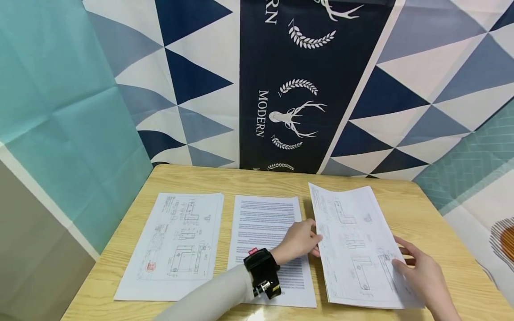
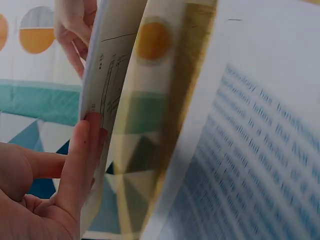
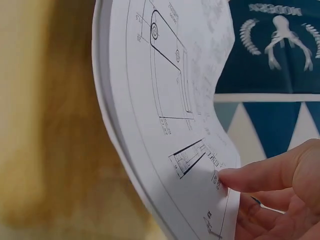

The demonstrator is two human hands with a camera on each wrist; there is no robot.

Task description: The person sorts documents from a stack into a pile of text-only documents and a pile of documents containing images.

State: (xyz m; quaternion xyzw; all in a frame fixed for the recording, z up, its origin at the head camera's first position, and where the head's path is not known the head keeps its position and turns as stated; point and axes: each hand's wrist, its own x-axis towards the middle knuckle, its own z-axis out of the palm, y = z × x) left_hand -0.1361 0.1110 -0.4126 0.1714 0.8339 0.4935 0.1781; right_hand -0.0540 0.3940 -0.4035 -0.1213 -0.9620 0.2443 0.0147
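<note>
A stack of white sheets with line drawings point(image 1: 349, 232) is raised and tilted over the right side of the table, its face slightly bowed. My right hand point(image 1: 425, 272) grips its right edge, thumb on the printed face and fingers behind, as the right wrist view shows with the thumb point(image 3: 250, 177) on the paper. At the left edge my left hand point(image 1: 299, 240) holds the sheets between thumb and fingers point(image 2: 77, 160). Below the left forearm lies a page of dense printed text point(image 1: 265, 223), partly covered by the wrist and its black strapped device point(image 1: 263, 272).
Flat on the table's left lies another drawing sheet point(image 1: 172, 249) with a red stamp. The wooden table point(image 1: 277, 180) reaches back to a patterned cloth point(image 1: 201, 89), and a teal cloth point(image 1: 60, 89) hangs at the left.
</note>
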